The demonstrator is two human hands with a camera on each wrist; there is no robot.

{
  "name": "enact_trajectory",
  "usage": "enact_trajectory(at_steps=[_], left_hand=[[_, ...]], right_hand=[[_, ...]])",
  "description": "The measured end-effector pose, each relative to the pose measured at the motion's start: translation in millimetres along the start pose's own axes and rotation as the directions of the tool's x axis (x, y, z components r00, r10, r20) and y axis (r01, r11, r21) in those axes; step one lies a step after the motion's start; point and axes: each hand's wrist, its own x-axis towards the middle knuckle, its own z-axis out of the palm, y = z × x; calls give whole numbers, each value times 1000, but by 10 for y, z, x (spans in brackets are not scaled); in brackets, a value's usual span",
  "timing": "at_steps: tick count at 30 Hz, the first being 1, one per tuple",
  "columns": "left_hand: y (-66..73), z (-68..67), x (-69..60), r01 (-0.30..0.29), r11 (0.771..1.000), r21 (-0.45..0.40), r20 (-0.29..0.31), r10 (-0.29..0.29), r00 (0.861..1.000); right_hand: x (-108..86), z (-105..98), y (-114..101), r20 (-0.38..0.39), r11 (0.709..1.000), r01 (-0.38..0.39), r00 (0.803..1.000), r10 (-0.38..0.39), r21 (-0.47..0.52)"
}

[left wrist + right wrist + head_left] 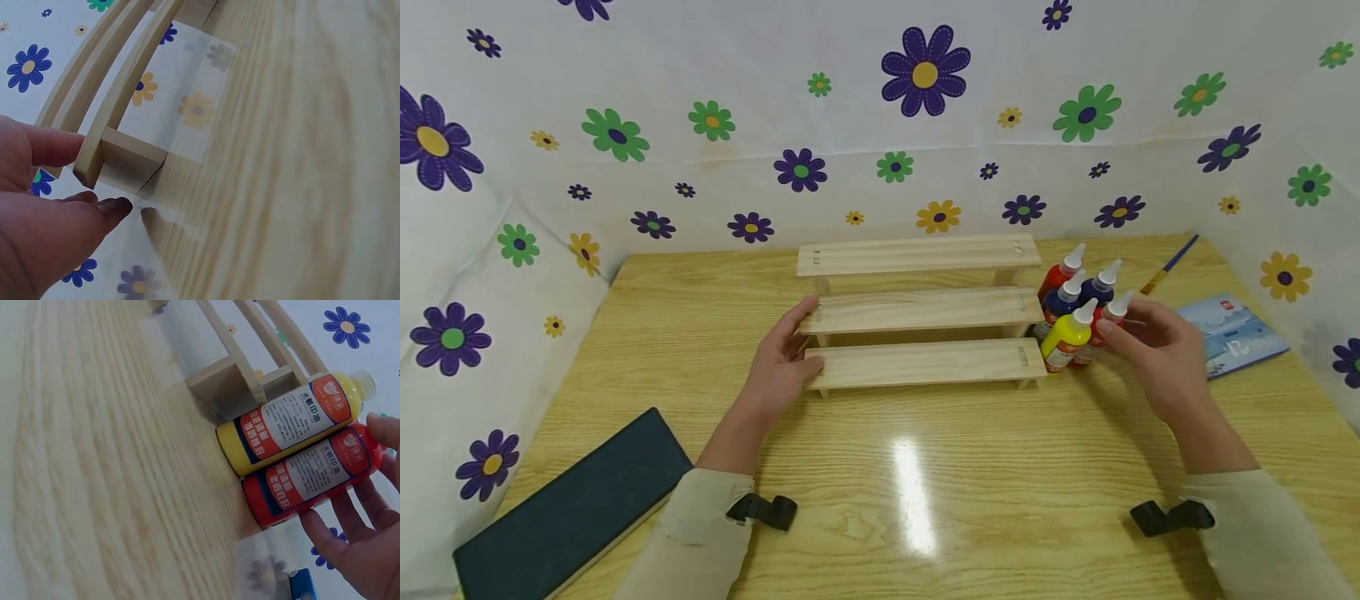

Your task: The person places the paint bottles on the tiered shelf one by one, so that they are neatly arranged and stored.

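A three-step wooden rack [925, 364] stands on the table, its shelves bare. My left hand [777, 367] is at the rack's left end, fingers by the middle shelf and thumb by the front one; the left wrist view shows a digit touching a shelf end. At the rack's right end, several nozzle-capped ink bottles stand upright in a cluster: yellow [1066, 340], dark blue [1097, 287] and red. With thumb and fingers, my right hand [1167, 354] holds the front red ink bottle [312, 475] near its shoulder, beside the yellow one. The rear bottles are partly hidden.
A dark flat rectangular box [572, 508] lies at the left front. A blue picture booklet [1236, 333] is to the right of my right hand, with a paintbrush [1170, 265] behind it. Flower-printed white cloth [850, 75] rises along the back and sides.
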Motion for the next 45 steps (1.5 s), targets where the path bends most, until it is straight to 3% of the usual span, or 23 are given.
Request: enact_trajectory(at_steps=[7,11,15,24,36,45], left_hand=[[-24,13,23,-10,1000,-14,-16,10,1000],[-41,24,44,-28,999,-17,-16,27,999],[-65,24,61,-34,999,-35,-13,34,999],[-75,20,49,-40,996,-74,-8,40,999],[-81,14,57,-27,998,-59,26,28,999],[-141,-8,50,-58,994,-92,20,60,998]], right_hand=[[-16,-3,44,7,997,63,998,-62,-53],[-29,-17,58,10,993,65,998,-67,102],[-34,-22,63,4,979,69,997,-71,193],[-41,-9,24,-8,993,43,999,-42,109],[-129,-95,-50,-22,963,48,999,-44,264],[-194,-140,-169,-10,960,71,997,-71,272]])
